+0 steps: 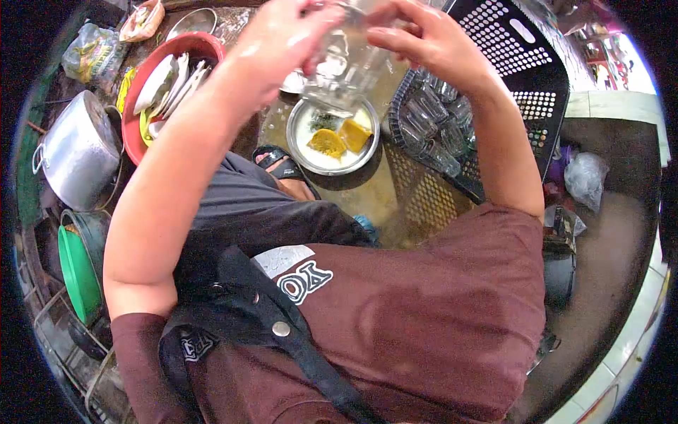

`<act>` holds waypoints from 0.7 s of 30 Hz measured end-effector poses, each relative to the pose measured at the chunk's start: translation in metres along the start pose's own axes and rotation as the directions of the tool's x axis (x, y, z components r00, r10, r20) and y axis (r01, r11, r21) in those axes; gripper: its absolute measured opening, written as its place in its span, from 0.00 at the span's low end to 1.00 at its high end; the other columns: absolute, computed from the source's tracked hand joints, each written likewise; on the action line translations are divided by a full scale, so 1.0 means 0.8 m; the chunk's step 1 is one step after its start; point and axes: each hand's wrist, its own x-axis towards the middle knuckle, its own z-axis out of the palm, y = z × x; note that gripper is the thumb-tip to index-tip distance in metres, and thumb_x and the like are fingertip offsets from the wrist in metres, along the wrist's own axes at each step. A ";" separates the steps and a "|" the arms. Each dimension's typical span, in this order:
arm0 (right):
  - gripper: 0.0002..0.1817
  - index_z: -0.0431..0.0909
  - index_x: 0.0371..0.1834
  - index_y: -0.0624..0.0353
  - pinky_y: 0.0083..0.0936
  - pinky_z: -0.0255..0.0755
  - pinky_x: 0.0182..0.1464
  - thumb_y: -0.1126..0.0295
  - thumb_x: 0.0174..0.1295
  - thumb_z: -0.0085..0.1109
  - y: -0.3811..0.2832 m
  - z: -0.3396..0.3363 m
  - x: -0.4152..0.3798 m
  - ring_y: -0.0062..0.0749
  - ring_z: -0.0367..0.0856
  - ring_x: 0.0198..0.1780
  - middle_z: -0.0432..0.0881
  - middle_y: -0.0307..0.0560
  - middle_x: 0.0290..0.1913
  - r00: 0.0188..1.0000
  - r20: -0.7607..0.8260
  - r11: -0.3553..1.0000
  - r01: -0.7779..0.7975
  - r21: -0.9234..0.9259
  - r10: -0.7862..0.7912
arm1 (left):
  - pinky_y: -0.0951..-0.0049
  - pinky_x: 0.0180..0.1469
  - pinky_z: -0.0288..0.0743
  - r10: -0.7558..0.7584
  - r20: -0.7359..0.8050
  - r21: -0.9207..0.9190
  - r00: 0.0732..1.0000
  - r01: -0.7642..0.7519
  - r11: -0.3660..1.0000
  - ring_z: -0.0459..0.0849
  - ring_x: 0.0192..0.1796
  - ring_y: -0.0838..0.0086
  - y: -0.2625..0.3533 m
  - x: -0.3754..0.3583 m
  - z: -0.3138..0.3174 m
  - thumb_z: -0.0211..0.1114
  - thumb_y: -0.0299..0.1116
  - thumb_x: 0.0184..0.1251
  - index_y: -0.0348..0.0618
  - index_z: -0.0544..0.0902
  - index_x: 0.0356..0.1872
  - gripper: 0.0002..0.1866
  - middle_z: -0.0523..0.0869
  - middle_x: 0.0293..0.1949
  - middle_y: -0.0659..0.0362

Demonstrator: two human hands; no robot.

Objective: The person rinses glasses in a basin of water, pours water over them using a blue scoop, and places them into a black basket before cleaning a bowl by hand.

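Clear wet glassware (pixel 342 71) hangs at the top centre, between my two hands. My left hand (pixel 296 35) has its fingers wrapped against the left side of the glassware. On the other side my right hand (pixel 402 32) has its fingers bent at the rim of the glassware. Directly below is a round metal basin (pixel 332 168) of whitish liquid, with a yellow sponge (pixel 326 143), a second yellow piece (pixel 354 134) and a dark green scrubber (pixel 325 121) in it. To the right, a dark basket (pixel 404 134) holds several clear glasses (pixel 441 127).
A red tub (pixel 131 134) with stacked white dishes (pixel 159 85) stands at the left, beside a large metal pot (pixel 78 152) and a green lid (pixel 78 275). A black perforated crate (pixel 530 106) rises at the right. My sandalled foot (pixel 296 187) is beside the basin.
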 end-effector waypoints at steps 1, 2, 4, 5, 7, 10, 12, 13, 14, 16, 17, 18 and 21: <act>0.10 0.75 0.31 0.61 0.12 0.65 0.25 0.65 0.55 0.54 0.006 -0.003 -0.011 0.16 0.70 0.24 0.75 0.36 0.24 0.995 -0.077 0.992 -0.075 -0.100 0.067 | 0.76 0.29 0.70 0.021 -0.008 0.118 1.000 -0.019 0.993 0.74 0.30 0.77 -0.005 0.005 0.016 0.55 0.35 0.60 0.35 0.70 0.44 0.16 0.76 0.30 0.56; 0.11 0.74 0.27 0.60 0.14 0.64 0.25 0.63 0.53 0.57 0.022 -0.013 -0.023 0.16 0.69 0.22 0.73 0.36 0.22 0.991 -0.079 0.992 -0.115 -0.050 0.111 | 0.77 0.29 0.69 0.011 -0.048 0.223 0.999 0.000 0.975 0.73 0.29 0.78 -0.006 0.010 0.031 0.55 0.35 0.60 0.36 0.70 0.44 0.15 0.76 0.29 0.57; 0.14 0.74 0.23 0.60 0.14 0.60 0.25 0.58 0.51 0.59 0.033 -0.030 -0.047 0.16 0.66 0.20 0.70 0.32 0.18 0.983 -0.110 0.988 -0.150 -0.036 0.145 | 0.79 0.28 0.69 -0.057 -0.074 0.323 0.996 0.078 0.943 0.73 0.28 0.80 -0.003 0.012 0.051 0.55 0.36 0.60 0.37 0.71 0.43 0.15 0.76 0.29 0.59; 0.14 0.74 0.23 0.60 0.14 0.60 0.25 0.58 0.51 0.59 0.032 -0.037 -0.059 0.16 0.66 0.20 0.70 0.32 0.18 0.983 -0.111 0.988 -0.150 -0.037 0.145 | 0.83 0.26 0.67 0.011 -0.042 0.302 0.999 0.002 0.953 0.71 0.26 0.84 -0.038 0.029 0.052 0.55 0.36 0.61 0.38 0.72 0.45 0.15 0.76 0.29 0.65; 0.15 0.74 0.22 0.60 0.16 0.60 0.25 0.57 0.50 0.58 0.036 -0.054 -0.082 0.16 0.65 0.21 0.70 0.33 0.17 0.956 -0.284 0.964 -0.145 -0.224 0.077 | 0.78 0.38 0.72 0.060 0.025 0.249 0.998 -0.065 0.966 0.76 0.34 0.79 -0.048 0.031 0.052 0.55 0.37 0.61 0.38 0.72 0.46 0.16 0.77 0.30 0.62; 0.17 0.73 0.21 0.61 0.24 0.62 0.27 0.56 0.47 0.57 0.065 -0.091 -0.115 0.25 0.68 0.22 0.72 0.43 0.18 0.869 -0.477 0.803 -0.376 -0.462 0.132 | 0.78 0.47 0.70 0.343 0.017 0.529 0.939 -0.300 0.794 0.77 0.41 0.77 -0.035 0.012 0.027 0.54 0.36 0.61 0.39 0.71 0.48 0.17 0.78 0.37 0.59; 0.19 0.73 0.22 0.62 0.29 0.65 0.30 0.54 0.46 0.57 0.113 -0.121 -0.134 0.36 0.73 0.25 0.75 0.49 0.21 0.779 -0.548 0.569 -0.611 -0.551 0.305 | 0.77 0.50 0.68 0.292 -0.082 0.657 0.953 -0.169 0.735 0.75 0.49 0.76 -0.009 -0.020 -0.016 0.54 0.33 0.58 0.40 0.72 0.50 0.18 0.76 0.48 0.58; 0.20 0.74 0.24 0.62 0.35 0.66 0.34 0.52 0.45 0.55 0.145 -0.133 -0.141 0.44 0.76 0.31 0.77 0.54 0.25 0.730 -0.565 0.424 -0.684 -0.594 0.385 | 0.78 0.50 0.67 0.386 -0.089 0.676 0.918 -0.229 0.700 0.75 0.49 0.75 -0.016 -0.034 -0.061 0.54 0.33 0.58 0.37 0.71 0.50 0.19 0.76 0.47 0.57; 0.20 0.74 0.27 0.60 0.39 0.67 0.37 0.52 0.45 0.54 0.190 -0.147 -0.154 0.47 0.77 0.35 0.78 0.56 0.29 0.727 -0.530 0.300 -0.673 -0.676 0.437 | 0.78 0.50 0.67 0.433 -0.066 0.819 0.899 -0.199 0.538 0.75 0.48 0.76 -0.015 -0.052 -0.107 0.52 0.33 0.61 0.35 0.70 0.51 0.18 0.76 0.47 0.57; 0.20 0.75 0.40 0.53 0.40 0.69 0.45 0.56 0.45 0.54 0.250 -0.151 -0.166 0.46 0.76 0.44 0.78 0.54 0.40 0.530 -0.520 0.051 -0.731 -0.680 0.670 | 0.78 0.50 0.67 0.341 -0.449 0.510 0.826 -0.077 0.857 0.74 0.48 0.76 -0.010 -0.109 -0.158 0.53 0.36 0.63 0.37 0.70 0.51 0.18 0.76 0.47 0.57; 0.24 0.76 0.42 0.53 0.38 0.68 0.46 0.54 0.40 0.58 0.330 -0.168 -0.196 0.46 0.76 0.44 0.78 0.54 0.40 0.566 -0.472 0.019 -0.654 -0.756 0.676 | 0.76 0.50 0.67 0.321 -0.575 0.460 0.753 -0.028 0.888 0.74 0.49 0.75 -0.014 -0.140 -0.195 0.53 0.37 0.63 0.37 0.70 0.51 0.18 0.76 0.47 0.57; 0.28 0.73 0.46 0.54 0.37 0.69 0.46 0.55 0.39 0.60 0.331 -0.158 -0.199 0.44 0.75 0.46 0.77 0.55 0.43 0.559 -0.411 0.079 -0.654 -0.752 0.720 | 0.75 0.50 0.67 0.305 -0.656 0.428 0.691 0.008 0.904 0.74 0.49 0.75 -0.018 -0.174 -0.226 0.53 0.37 0.63 0.37 0.70 0.51 0.19 0.75 0.47 0.57; 0.32 0.70 0.47 0.68 0.31 0.70 0.43 0.59 0.39 0.65 0.490 -0.191 -0.256 0.42 0.76 0.44 0.76 0.58 0.43 0.455 -0.249 0.082 -0.591 -0.802 0.855 | 0.71 0.50 0.69 0.298 -0.824 0.383 0.482 0.088 0.919 0.75 0.49 0.70 -0.028 -0.293 -0.287 0.54 0.39 0.62 0.37 0.70 0.50 0.20 0.76 0.47 0.54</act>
